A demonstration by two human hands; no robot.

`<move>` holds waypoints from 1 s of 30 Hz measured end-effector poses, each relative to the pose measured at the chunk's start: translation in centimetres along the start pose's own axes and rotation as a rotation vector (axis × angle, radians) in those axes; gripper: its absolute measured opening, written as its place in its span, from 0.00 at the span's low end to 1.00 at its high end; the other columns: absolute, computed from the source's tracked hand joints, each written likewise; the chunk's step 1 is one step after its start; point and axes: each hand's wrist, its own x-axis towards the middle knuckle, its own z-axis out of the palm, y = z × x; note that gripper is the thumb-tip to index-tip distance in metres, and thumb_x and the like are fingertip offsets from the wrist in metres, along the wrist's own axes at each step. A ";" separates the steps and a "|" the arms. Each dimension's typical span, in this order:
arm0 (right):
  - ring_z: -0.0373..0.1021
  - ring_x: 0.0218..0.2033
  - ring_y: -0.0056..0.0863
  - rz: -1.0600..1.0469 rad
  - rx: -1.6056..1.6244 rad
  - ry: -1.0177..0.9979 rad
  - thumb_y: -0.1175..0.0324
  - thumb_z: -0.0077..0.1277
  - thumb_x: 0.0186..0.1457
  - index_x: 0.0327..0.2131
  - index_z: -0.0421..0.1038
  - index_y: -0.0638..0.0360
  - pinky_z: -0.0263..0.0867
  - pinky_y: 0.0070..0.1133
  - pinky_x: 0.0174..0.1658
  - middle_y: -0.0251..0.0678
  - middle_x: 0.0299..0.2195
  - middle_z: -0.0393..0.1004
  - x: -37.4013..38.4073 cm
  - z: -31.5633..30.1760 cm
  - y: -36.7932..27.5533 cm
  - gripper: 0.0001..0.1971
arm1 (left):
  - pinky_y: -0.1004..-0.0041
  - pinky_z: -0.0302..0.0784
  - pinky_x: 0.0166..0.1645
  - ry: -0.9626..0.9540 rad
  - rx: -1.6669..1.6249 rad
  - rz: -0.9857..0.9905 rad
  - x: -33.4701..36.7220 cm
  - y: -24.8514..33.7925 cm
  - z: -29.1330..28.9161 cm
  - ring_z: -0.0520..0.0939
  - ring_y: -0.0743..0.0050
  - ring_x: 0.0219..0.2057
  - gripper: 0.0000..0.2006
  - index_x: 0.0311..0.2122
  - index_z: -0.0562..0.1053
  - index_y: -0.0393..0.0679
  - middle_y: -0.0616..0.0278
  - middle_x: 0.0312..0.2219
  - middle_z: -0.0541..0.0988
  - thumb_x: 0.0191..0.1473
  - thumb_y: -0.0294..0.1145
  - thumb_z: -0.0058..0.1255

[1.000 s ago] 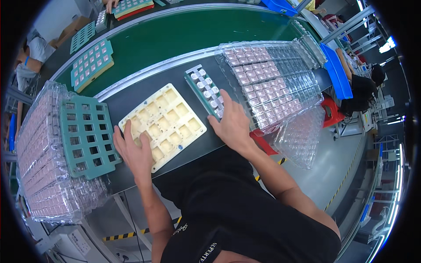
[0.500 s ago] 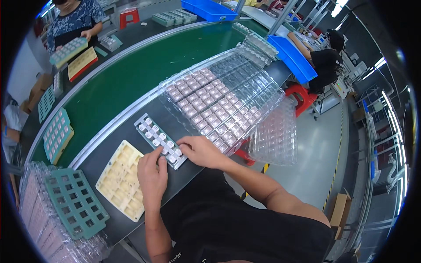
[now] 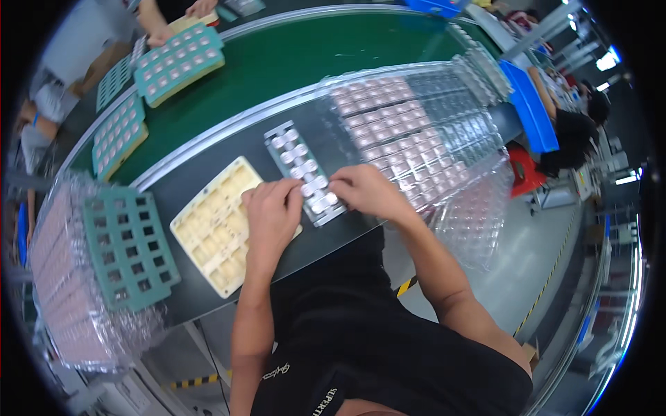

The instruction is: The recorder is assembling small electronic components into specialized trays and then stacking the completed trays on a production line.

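In front of me lies a narrow metal-and-green holder (image 3: 288, 154) bearing paired small whitish pieces (image 3: 302, 168), set at a slant on the dark bench. My left hand (image 3: 272, 213) is at its left side, fingers curled and fingertips by the pieces near the holder's close end. From the right, my right hand (image 3: 369, 192) reaches in with thumb and fingers pinched together at the holder's right edge. Whatever either hand pinches is too small or hidden to tell. A cream tray with moulded hollows (image 3: 220, 225) lies beside and partly under my left hand.
Right of the holder, a clear plastic tray (image 3: 454, 104) carries rows of pinkish pieces (image 3: 395, 125). A green plate with square holes (image 3: 130, 249) rests left, against stacked wrapped trays (image 3: 66, 277). Beyond runs a green conveyor (image 3: 277, 69) with loaded trays; a co-worker's hands (image 3: 161, 33) are at one.
The view has turned, so the bench items sit further right and higher. Both my hands stay at the near end of the holder. A loaded green-topped tray across the conveyor has come lower.
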 end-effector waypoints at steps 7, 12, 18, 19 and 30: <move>0.76 0.20 0.37 0.103 -0.027 -0.001 0.63 0.51 0.56 0.33 0.79 0.66 0.70 0.30 0.30 0.46 0.18 0.76 0.1 -0.5 -1.2 0.14 | 0.64 0.64 0.44 0.065 -0.054 0.035 0.4 -0.1 1.1 0.79 0.63 0.29 0.06 0.31 0.81 0.46 0.62 0.23 0.79 0.54 0.32 0.54; 0.75 0.19 0.26 0.039 -0.073 -0.064 0.65 0.50 0.54 0.32 0.78 0.68 0.70 0.25 0.27 0.39 0.17 0.76 1.1 -0.2 -0.4 0.14 | 0.61 0.67 0.39 0.078 -0.003 -0.006 -0.1 -1.2 1.0 0.77 0.58 0.24 0.04 0.29 0.77 0.42 0.58 0.19 0.77 0.52 0.30 0.55; 0.77 0.20 0.33 0.130 -0.061 -0.124 0.66 0.48 0.50 0.25 0.78 0.66 0.73 0.27 0.33 0.41 0.16 0.77 1.0 -1.0 -1.3 0.13 | 0.65 0.72 0.44 -0.010 -0.181 -0.236 0.3 -0.1 0.8 0.82 0.62 0.29 0.05 0.31 0.76 0.39 0.58 0.23 0.81 0.52 0.29 0.56; 0.77 0.20 0.31 0.100 -0.077 -0.115 0.67 0.49 0.49 0.23 0.78 0.65 0.74 0.26 0.32 0.40 0.16 0.77 1.2 -1.1 -1.2 0.12 | 0.64 0.76 0.41 -0.019 -0.178 -0.227 0.5 -0.2 0.7 0.83 0.61 0.29 0.06 0.33 0.74 0.37 0.54 0.24 0.81 0.51 0.28 0.56; 0.78 0.22 0.29 0.094 -0.160 -0.223 0.66 0.50 0.50 0.28 0.78 0.68 0.73 0.25 0.29 0.41 0.18 0.78 2.0 -1.5 -1.7 0.13 | 0.78 0.68 0.31 0.290 -0.394 -0.341 0.8 -0.6 -1.3 0.73 0.83 0.26 0.05 0.35 0.67 0.37 0.65 0.23 0.72 0.54 0.22 0.49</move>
